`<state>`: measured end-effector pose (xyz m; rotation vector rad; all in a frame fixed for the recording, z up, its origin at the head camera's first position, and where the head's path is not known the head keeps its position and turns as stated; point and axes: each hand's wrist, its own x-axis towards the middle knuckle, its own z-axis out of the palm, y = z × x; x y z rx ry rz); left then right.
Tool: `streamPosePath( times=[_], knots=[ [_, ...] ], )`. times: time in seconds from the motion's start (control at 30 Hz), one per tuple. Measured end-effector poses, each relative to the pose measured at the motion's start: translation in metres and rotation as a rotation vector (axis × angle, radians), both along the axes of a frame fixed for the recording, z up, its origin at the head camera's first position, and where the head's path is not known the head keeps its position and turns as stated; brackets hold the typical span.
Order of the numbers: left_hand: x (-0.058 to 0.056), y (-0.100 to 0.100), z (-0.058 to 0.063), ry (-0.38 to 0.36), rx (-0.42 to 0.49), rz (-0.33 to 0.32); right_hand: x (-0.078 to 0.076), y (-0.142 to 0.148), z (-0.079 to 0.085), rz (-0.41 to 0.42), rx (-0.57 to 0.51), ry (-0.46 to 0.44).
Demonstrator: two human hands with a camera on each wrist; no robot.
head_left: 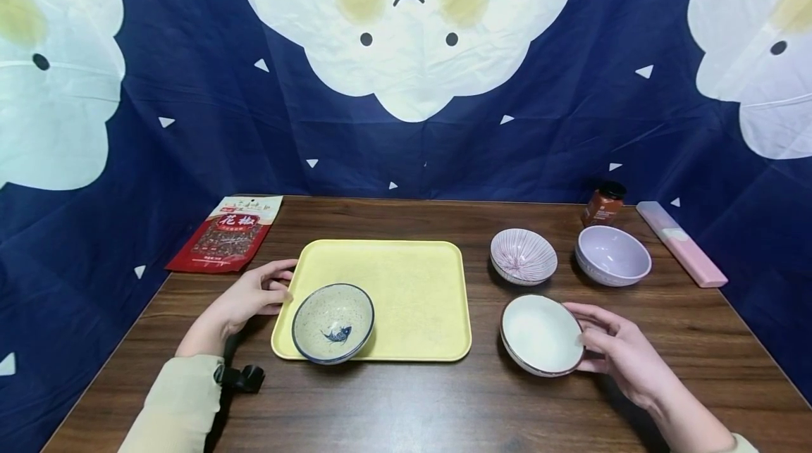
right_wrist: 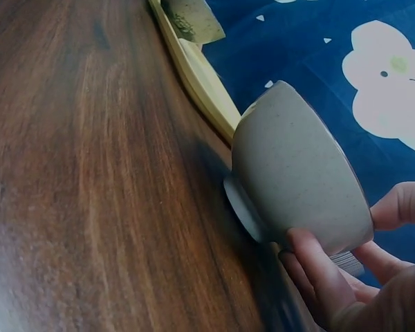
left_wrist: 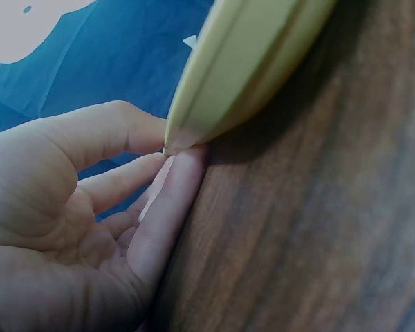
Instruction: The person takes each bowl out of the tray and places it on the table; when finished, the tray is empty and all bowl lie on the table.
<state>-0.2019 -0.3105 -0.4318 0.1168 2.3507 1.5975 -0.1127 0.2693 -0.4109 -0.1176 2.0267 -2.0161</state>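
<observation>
My right hand (head_left: 624,351) grips a white bowl (head_left: 542,335) with a brown rim from its right side. In the right wrist view, the fingers (right_wrist: 318,266) hold the outer wall of this bowl (right_wrist: 301,169) near its foot, and another finger is at the rim. My left hand (head_left: 254,294) is at the left edge of a yellow tray (head_left: 406,270). The left wrist view shows its fingers (left_wrist: 180,187) pinching the rim of the tray (left_wrist: 228,76). On the tray's front left part sits a speckled bowl (head_left: 333,323) with a blue fish inside.
A red spice bag (head_left: 225,234) lies at the back left. Behind the white bowl stand a striped bowl (head_left: 523,256) and a lilac bowl (head_left: 612,256). A black-lidded jar (head_left: 604,204) and a pink case (head_left: 681,245) are at the back right, before a blue cloth (head_left: 406,164).
</observation>
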Motion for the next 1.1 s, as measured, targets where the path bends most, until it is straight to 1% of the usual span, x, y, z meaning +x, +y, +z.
streamPosePath(
  times=[0.17, 0.4, 0.53, 0.67, 0.77, 0.87, 1.0, 1.1],
  knots=[
    [0.000, 0.000, 0.000, -0.007, -0.006, 0.005, 0.000, 0.002, -0.001, 0.022, -0.005, -0.010],
    [0.000, 0.000, 0.001, -0.008, -0.011, 0.006, -0.002, 0.008, 0.000, 0.107, -0.021, -0.034],
    [0.000, 0.000, 0.001, -0.006, -0.012, 0.008, -0.004, 0.009, 0.001, 0.132, 0.009, -0.038],
    [0.000, -0.001, 0.001, -0.012, -0.014, 0.011, -0.004, 0.008, 0.005, 0.104, 0.120, 0.010],
    [0.001, -0.001, 0.001, -0.015, -0.017, 0.015, -0.005, 0.006, 0.009, 0.055, 0.214, 0.074],
    [0.000, -0.001, 0.001, -0.012, -0.021, 0.018, -0.008, 0.004, 0.016, -0.002, 0.274, 0.110],
    [0.000, -0.001, 0.000, -0.005, -0.023, 0.017, -0.012, 0.001, 0.028, -0.073, 0.307, 0.108],
    [0.000, -0.001, 0.000, -0.004, -0.018, 0.013, -0.015, -0.003, 0.037, -0.092, 0.294, 0.123]
  ],
)
